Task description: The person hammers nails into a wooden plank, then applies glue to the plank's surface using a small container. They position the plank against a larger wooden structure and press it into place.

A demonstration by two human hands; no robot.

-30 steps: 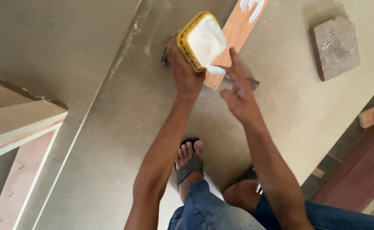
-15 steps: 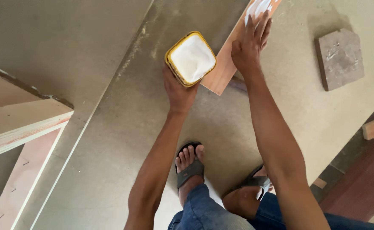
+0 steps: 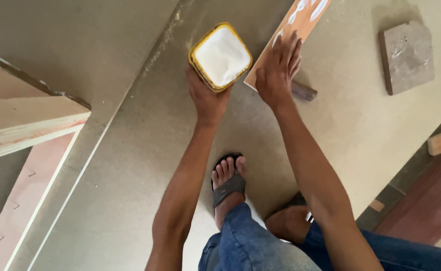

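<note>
Grey board (image 3: 130, 150) — the wide sheet under both hands. Orange-brown strip (image 3: 285, 45) lies flat beneath the right hand (image 3: 275, 75), whose fingers (image 3: 289, 50) are extended and pressed flat on it, white smears just beyond the fingertips. Stone block (image 3: 406, 56) sits well to the right of those fingers. Yellow-rimmed tub of white paste (image 3: 221, 56) — gripped from below by the left hand (image 3: 206, 100), fingers wrapped around its base.

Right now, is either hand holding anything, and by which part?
The left hand grips the yellow tub of white paste from beneath, at its near side. The right hand holds nothing; it lies flat on the orange strip.
</note>
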